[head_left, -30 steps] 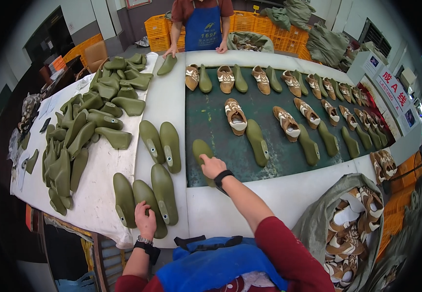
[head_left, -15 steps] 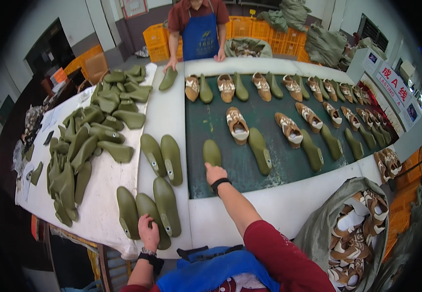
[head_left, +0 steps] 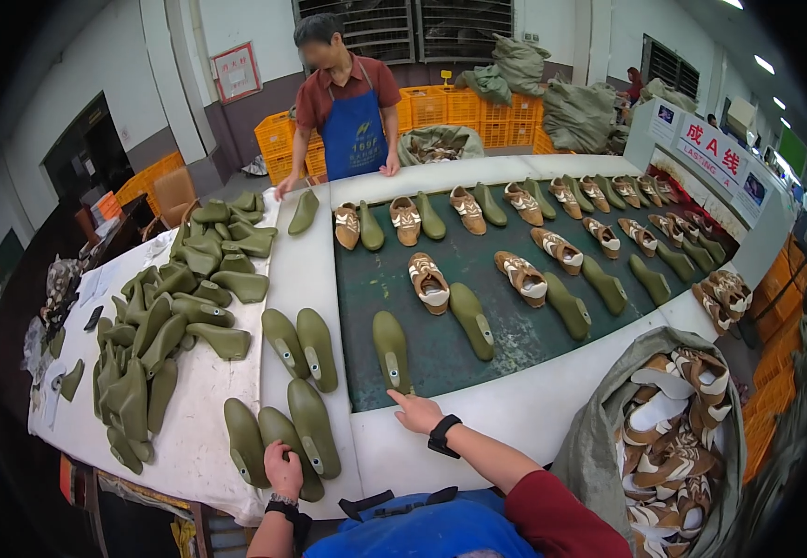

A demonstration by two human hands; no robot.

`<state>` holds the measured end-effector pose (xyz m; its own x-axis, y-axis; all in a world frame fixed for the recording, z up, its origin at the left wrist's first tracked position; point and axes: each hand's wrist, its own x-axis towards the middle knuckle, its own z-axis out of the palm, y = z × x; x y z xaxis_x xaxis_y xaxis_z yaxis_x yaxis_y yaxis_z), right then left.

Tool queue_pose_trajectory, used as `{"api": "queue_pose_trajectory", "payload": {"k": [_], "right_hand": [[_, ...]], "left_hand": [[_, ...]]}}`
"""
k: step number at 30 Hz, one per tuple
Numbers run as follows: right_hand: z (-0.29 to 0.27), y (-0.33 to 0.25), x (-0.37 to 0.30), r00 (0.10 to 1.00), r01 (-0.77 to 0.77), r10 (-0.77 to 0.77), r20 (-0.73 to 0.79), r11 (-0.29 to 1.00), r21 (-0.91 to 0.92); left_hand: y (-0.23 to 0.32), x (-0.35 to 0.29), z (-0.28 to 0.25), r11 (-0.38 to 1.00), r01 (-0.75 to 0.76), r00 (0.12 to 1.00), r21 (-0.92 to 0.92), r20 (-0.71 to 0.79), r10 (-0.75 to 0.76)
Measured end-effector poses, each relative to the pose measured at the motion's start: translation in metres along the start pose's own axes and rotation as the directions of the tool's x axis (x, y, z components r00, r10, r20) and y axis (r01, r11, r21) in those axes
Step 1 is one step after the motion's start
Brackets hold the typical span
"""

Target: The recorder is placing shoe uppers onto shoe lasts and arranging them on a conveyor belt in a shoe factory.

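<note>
A single green shoe last (head_left: 390,352) lies on the dark green belt at its near left corner. My right hand (head_left: 417,412) is just at its near end, fingers stretched out and holding nothing. On the white strip to the left, several more green lasts lie in a loose group. My left hand (head_left: 282,470) has its fingers curled against one of these, a shoe last (head_left: 293,456) at the near side. Another last (head_left: 313,428) is on its right and a further one (head_left: 246,442) on its left.
A heap of green lasts (head_left: 180,307) covers the left table. Rows of brown-and-white shoes (head_left: 428,283) paired with lasts fill the belt (head_left: 440,372). A sack (head_left: 599,418) of shoes stands at right. Across the table, a co-worker in a blue apron (head_left: 352,135) stands near a last (head_left: 304,212).
My right hand has drawn back toward me from the last on the belt, its fingers now stretched out. My left hand stays at the same last. The co-worker's hand has left a last. The view tilted up.
</note>
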<state>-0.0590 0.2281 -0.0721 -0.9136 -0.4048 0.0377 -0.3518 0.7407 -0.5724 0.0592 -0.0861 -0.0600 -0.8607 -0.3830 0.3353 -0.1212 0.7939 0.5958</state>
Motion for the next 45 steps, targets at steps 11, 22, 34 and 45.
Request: {"api": "queue_pose_trajectory", "payload": {"k": [11, 22, 34, 45], "right_hand": [[-0.122, -0.015, -0.137, 0.914, -0.058, 0.25, -0.318, 0.859, 0.508], [-0.194, -0.088, -0.234, 0.578, -0.23, 0.423, -0.697, 0.905, 0.358], [-0.187, -0.1, -0.388, 0.057, -0.778, 0.379, -0.924, 0.597, 0.197], [-0.171, -0.065, -0.449, -0.062, -0.997, 0.909, -0.412, -0.035, 0.072]], "left_hand": [[-0.005, 0.031, -0.061, 0.992, 0.025, 0.892, -0.122, 0.45, 0.032], [0.296, 0.034, -0.248, 0.057, 0.269, 0.232, -0.961, 0.123, 0.965], [0.334, -0.003, -0.272, -0.295, 0.837, 0.189, -0.461, -0.261, 0.947], [0.332, 0.005, -0.273, -0.206, 0.92, 0.113, -0.333, -0.277, 0.954]]}}
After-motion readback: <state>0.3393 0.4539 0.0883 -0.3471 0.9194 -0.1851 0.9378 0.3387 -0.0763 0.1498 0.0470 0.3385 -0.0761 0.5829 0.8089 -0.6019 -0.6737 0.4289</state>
